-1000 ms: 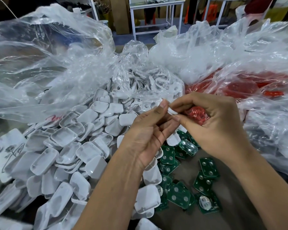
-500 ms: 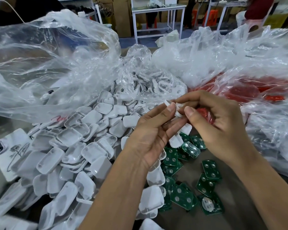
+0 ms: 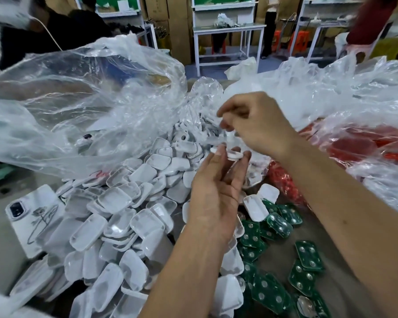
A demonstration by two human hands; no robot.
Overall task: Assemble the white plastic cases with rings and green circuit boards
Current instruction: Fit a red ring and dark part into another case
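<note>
A big clear plastic bag [image 3: 78, 106] sprawls over the counter [image 3: 285, 260], and everything else is placed from its open mouth. More crumpled clear plastic [image 3: 319, 97] lies to the right of that mouth, and further right a bag holding red parts [image 3: 363, 148]. Spilling out of the mouth toward the camera is a heap of white plastic cases [image 3: 115, 216], shallow rounded trays lying at all angles. At the left edge of the heap a phone in a white patterned cover [image 3: 30, 216] rests flat. To the right of the heap, nearer the camera than the bag's mouth, green circuit boards [image 3: 278, 226] are scattered on the bare counter, some overlapping. A small clump of red rings [image 3: 283, 182] sits just behind the boards.

Just in front of the bag's mouth, above the heap, the left hand [image 3: 214, 198] is raised with its fingers [image 3: 216, 154] pinching a single white case [image 3: 230, 154] at their tips. The right hand [image 3: 260, 125] hovers just above that case, its fingers [image 3: 225, 125] curled inward around something small and pale that is too blurred to identify.
</note>
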